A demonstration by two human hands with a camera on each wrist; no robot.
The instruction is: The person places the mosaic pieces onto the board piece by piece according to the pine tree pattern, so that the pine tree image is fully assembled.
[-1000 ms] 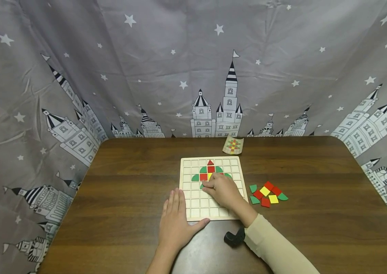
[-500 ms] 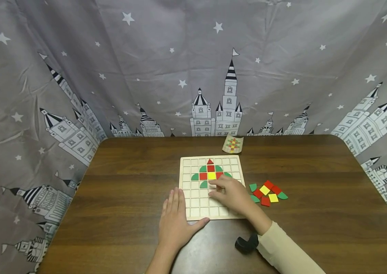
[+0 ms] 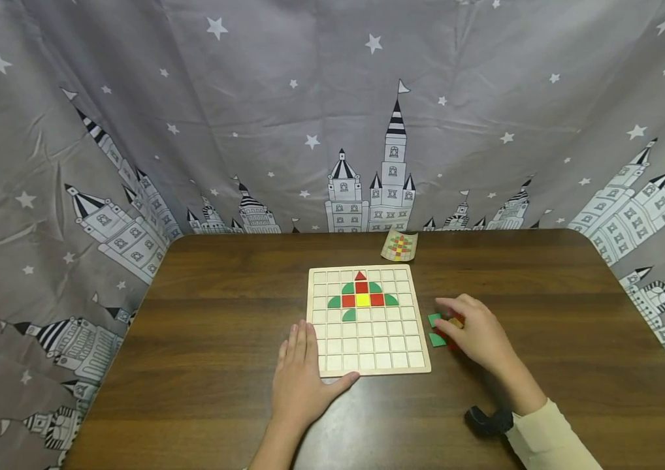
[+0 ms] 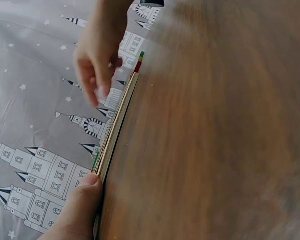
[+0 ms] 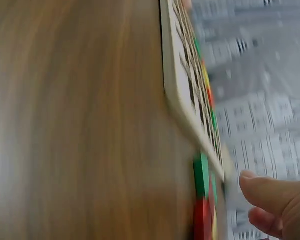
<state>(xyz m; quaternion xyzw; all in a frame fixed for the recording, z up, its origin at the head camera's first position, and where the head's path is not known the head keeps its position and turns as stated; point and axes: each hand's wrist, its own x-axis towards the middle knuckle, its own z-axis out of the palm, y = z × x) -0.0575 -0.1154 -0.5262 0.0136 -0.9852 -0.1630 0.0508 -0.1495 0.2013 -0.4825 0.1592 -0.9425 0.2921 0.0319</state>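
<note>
The wooden grid board [image 3: 366,360] lies flat on the table with red, green and yellow tiles set in its upper cells. My left hand [image 3: 300,385] rests against its lower left corner, fingers straight along the side and thumb at the front edge. A green quarter-round tile [image 3: 349,315] sits below the left end of the red-and-yellow row. To the right of the board, my right hand [image 3: 479,333] hovers over the loose tiles, thumb and fingers apart. Two green tiles [image 3: 437,340] show beside its fingertips; the hand hides most of the red and yellow ones.
A small curled pattern card [image 3: 400,245] lies behind the board near the table's back edge. A black strap-like device [image 3: 488,422] sits at my right wrist. A grey curtain [image 3: 285,117] printed with castles hangs behind the brown table [image 3: 221,352].
My right hand has left the green tile in the board and moved right to the loose tiles. The left hand stays on the board.
</note>
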